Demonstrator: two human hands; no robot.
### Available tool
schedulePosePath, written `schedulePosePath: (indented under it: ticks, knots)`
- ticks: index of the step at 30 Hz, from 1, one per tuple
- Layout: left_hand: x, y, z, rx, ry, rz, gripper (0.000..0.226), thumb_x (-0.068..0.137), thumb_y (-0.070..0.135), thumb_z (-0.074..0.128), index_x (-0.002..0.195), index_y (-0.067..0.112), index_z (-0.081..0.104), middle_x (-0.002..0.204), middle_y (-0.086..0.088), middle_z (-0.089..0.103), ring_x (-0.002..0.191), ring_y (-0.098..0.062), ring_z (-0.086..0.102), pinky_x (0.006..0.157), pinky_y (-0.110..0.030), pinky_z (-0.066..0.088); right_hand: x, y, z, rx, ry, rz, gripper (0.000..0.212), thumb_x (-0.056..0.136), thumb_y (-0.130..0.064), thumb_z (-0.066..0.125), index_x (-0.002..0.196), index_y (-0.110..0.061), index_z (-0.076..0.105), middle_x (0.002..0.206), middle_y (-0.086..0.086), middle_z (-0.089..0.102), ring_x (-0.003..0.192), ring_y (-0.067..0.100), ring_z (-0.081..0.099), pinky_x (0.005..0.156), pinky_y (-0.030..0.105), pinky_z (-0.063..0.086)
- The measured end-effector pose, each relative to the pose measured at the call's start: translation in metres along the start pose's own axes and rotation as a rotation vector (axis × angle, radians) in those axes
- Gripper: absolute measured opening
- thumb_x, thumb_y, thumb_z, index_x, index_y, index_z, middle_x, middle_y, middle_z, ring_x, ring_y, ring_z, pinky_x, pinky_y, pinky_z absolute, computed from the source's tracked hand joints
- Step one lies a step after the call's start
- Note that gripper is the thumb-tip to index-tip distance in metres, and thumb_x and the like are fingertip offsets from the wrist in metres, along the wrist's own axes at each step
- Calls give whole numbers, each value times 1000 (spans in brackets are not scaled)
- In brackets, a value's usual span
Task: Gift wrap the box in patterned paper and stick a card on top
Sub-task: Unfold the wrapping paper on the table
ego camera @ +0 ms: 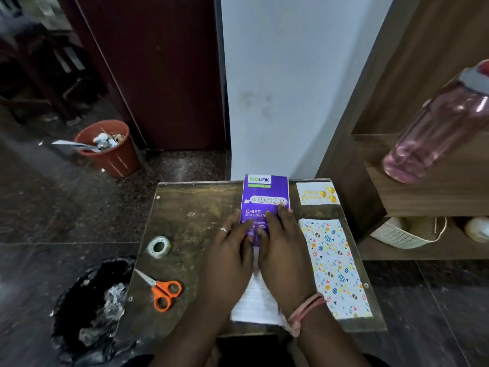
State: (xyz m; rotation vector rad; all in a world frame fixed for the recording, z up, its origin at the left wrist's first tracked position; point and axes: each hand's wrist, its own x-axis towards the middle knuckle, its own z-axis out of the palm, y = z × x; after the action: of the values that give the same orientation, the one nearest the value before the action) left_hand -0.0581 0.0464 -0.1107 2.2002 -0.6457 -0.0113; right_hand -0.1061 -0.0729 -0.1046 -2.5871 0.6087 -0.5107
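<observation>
The purple box [265, 197] lay flat near the middle of the small wooden table [190, 223], its long axis running straight away from me toward the white wall [285, 88]. Its far short end reached the table's back edge; the printed face was up, with the brand label at the far end and the lettering reading upright from my side. My left hand [232, 250] rested palm down on the near left part of the box, fingers extended and lying close together, a ring on one finger. My right hand [281, 242] rested palm down beside it on the near right part, fingers likewise extended and close together, tips reaching about to the row of socket pictures. Neither hand was closed around anything; both simply pressed flat on the top face, thumbs nearly touching. A white printed sheet [258, 305] showed beneath my wrists at the near edge. To the right of the box lay the folded patterned paper [334, 268], its long axis also running away from me, and beyond it the birthday card [317, 193] at the far right corner. On the left lay a tape roll [158, 247] and, nearer me, orange-handled scissors [161, 290], blades pointing away and leftward.
</observation>
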Motion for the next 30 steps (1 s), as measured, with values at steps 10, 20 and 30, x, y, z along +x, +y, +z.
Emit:
schedulePosePath:
  ticks: [10,20,30]
  knots:
    - [-84,23,-22,-116,24,-76,43,97,11,64,138,25,63,136,13,57,119,14,44,96,6,23,-75,-12,-25,81,-37,62,40,99,-28,51,137,-16,53,163,15,25,151,29,25,121,33,22]
    - [-101,19,-17,-358,91,-289,57,90,8,73,141,26,57,133,10,64,118,-8,63,98,-27,47,-93,-5,-19,385,-78,-57,38,99,-20,55,138,-21,58,166,-8,19,153,2,7,116,7,5]
    - [-89,22,-20,-473,173,-372,49,83,15,78,126,33,63,108,17,76,97,-2,72,88,-38,58,-94,1,-8,447,-48,-7,44,98,-31,56,141,-27,50,163,-8,28,148,2,26,114,9,22]
